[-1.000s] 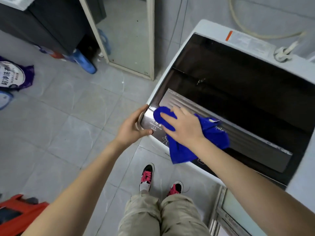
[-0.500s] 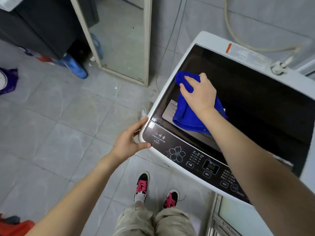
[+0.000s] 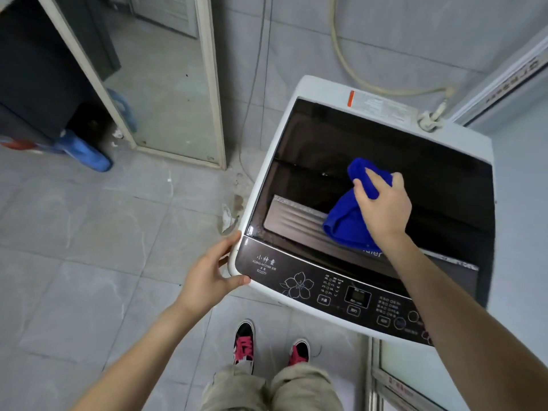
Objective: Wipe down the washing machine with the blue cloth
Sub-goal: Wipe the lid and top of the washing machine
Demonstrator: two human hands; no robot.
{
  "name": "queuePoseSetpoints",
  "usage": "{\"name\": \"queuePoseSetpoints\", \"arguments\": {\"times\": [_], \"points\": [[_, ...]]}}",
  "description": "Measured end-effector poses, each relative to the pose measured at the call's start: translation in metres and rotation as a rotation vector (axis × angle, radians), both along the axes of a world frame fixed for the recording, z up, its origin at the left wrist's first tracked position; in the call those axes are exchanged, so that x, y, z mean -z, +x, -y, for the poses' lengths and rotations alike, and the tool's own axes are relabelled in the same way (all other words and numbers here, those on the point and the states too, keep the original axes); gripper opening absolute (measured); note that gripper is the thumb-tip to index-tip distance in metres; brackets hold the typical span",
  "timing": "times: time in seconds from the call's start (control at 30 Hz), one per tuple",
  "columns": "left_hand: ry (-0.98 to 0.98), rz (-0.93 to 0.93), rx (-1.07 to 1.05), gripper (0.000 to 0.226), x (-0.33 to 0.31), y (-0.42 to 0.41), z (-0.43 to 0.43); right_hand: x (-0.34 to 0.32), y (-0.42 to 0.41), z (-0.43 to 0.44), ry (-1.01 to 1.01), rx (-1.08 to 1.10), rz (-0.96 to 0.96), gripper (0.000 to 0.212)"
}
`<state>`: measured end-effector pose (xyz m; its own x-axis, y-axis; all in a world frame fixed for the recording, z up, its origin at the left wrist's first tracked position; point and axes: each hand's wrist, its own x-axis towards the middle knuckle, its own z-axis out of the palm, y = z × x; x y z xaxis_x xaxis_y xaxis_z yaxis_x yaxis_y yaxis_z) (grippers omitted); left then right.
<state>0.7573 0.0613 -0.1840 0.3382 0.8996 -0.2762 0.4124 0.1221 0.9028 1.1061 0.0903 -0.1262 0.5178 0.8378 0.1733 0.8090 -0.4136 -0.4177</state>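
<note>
Right fingers (image 3: 366, 185) curl into the blue cloth (image 3: 344, 223), we're gripping a bunched fold of it, and the right hand (image 3: 384, 206) presses it on the dark lid (image 3: 370, 137) about mid-width, its lower end lying over the ribbed silver strip (image 3: 293, 218) near the lid's front edge. Over at the front-left corner of the washing machine (image 3: 314, 87), our left hand (image 3: 207, 277) braces uncurled: fingers (image 3: 225, 247) straight along the side, thumb on the front edge. On the control panel (image 3: 296, 266) we read 小神童 and a model code starting XQB60, beside a flower outline (image 3: 298, 284); one button says 水量. Under the right wrist, blue letters "aier" peek out. At the back edge, an orange-tabbed label (image 3: 379, 106), print too small to read
</note>
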Motion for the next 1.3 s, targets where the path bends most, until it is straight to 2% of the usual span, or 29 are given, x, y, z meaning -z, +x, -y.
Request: {"name": "queuePoseSetpoints", "arguments": {"times": [0.07,0.13,0.2,0.3,0.4,0.47,0.57,0.7,0.87,0.97,1.13,1.2,1.3], "points": [[0.000,-0.012,-0.008,0.092,-0.001,0.001,0.000,-0.001,0.007,0.001,-0.007,0.118,-0.012,0.043],[-0.001,-0.025,-0.010,0.092,-0.002,0.001,0.000,0.001,0.005,-0.007,-0.005,0.134,-0.014,0.042],[0.001,-0.048,-0.012,0.092,-0.003,0.003,0.000,0.002,-0.006,-0.021,0.015,0.005,0.008,0.039],[0.008,-0.096,-0.021,0.092,-0.008,0.004,-0.001,0.003,-0.031,-0.051,-0.005,-0.327,0.054,0.038],[0.003,-0.149,-0.053,0.071,-0.020,0.016,-0.006,-0.002,-0.034,-0.061,-0.091,-0.543,0.041,0.041],[0.033,-0.206,-0.083,0.067,-0.031,0.032,-0.013,-0.005,-0.013,-0.051,-0.111,-0.610,0.042,0.041],[0.164,-0.273,-0.094,0.073,-0.046,0.064,-0.032,-0.009,0.033,-0.019,-0.114,-0.598,0.027,0.038],[0.238,-0.311,-0.196,0.066,-0.042,0.102,-0.058,-0.010,0.072,0.004,-0.128,-0.593,0.028,0.037],[0.309,-0.393,-0.317,0.067,-0.024,0.122,-0.054,-0.003,0.025,-0.051,-0.108,-0.717,0.031,0.039],[0.356,-0.411,-0.321,0.067,-0.020,0.120,-0.052,-0.007,-0.001,-0.073,-0.183,-0.826,0.094,0.043],[0.391,-0.449,-0.299,0.067,-0.018,0.118,-0.051,-0.006,0.050,-0.028,-0.173,-0.960,0.129,0.047],[0.403,-0.487,-0.296,0.067,-0.016,0.119,-0.052,0.000,0.064,-0.019,-0.184,-0.960,0.136,0.048],[0.409,-0.503,-0.285,0.067,-0.014,0.118,-0.052,0.001,0.042,-0.041,-0.138,-0.842,0.074,0.041]]}}
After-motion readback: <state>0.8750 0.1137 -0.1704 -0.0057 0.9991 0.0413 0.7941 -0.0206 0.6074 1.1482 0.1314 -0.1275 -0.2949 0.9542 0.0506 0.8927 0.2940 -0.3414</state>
